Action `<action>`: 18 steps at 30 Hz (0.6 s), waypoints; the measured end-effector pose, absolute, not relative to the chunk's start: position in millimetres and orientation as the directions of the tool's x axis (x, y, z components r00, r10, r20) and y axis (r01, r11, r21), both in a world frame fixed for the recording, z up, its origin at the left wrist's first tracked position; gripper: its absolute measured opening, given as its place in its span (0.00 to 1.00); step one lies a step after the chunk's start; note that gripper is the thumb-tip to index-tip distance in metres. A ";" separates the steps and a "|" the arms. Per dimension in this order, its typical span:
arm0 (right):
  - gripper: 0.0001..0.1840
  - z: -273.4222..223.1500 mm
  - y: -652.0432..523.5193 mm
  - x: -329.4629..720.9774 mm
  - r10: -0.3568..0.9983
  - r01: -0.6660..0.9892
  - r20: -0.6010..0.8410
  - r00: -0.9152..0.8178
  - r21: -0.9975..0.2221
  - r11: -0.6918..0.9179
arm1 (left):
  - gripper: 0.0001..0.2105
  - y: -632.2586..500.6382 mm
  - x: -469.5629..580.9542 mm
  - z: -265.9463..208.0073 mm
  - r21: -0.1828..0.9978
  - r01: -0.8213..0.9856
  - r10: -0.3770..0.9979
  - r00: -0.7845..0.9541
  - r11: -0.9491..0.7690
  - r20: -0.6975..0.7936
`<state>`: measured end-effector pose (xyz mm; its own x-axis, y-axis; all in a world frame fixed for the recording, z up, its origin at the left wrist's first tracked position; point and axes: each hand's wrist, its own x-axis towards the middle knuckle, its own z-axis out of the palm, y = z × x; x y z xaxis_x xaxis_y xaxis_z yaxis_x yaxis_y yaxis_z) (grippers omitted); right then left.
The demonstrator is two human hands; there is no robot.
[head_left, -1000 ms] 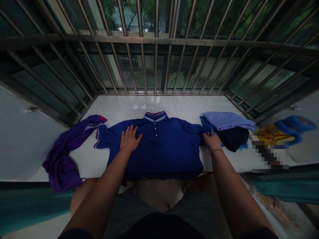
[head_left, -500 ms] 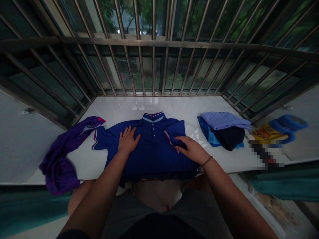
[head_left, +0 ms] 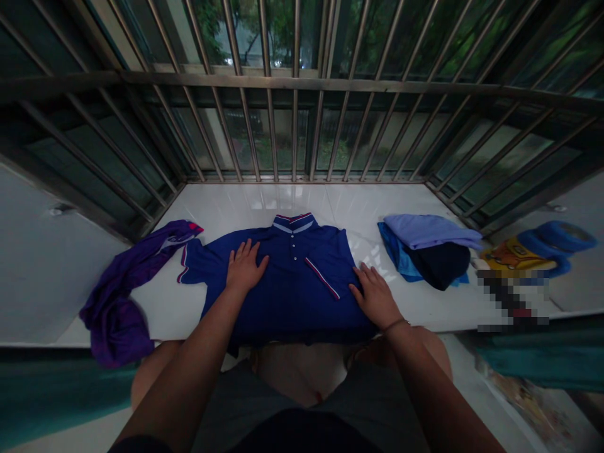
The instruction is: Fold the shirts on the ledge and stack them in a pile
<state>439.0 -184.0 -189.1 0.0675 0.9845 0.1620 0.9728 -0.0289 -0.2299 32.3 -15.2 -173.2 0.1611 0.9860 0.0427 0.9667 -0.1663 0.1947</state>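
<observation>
A dark blue polo shirt (head_left: 287, 289) lies spread front side up, its collar toward the window. Its sleeve on my right is folded inward over the chest, with the striped cuff (head_left: 323, 278) lying slantwise. The other sleeve (head_left: 191, 261) sticks out flat to the left. My left hand (head_left: 244, 267) rests flat on the shirt's left chest, fingers apart. At the shirt's right side edge lies my right hand (head_left: 375, 292), fingers stretched out, touching the fabric. Neither hand grips anything. The shirt's hem droops at the ledge's front edge.
A crumpled purple garment (head_left: 117, 296) lies on the white ledge (head_left: 226, 198) at left, hanging over its edge. At right sit folded clothes (head_left: 429, 242) and a blue and yellow object (head_left: 533, 248), beside a pixelated patch. Metal bars (head_left: 302, 83) enclose the window side.
My right hand has let go of the sleeve cuff and moved right to the shirt's side edge. The sleeve now lies flat across the chest. My left hand stays on the shirt.
</observation>
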 end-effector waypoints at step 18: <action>0.33 -184.4 -197.1 396.1 0.991 0.972 0.097 0.096 -0.225 -0.072 | 0.45 -37.0 -98.0 -139.5 0.161 0.781 0.792 -0.610 0.603 -0.006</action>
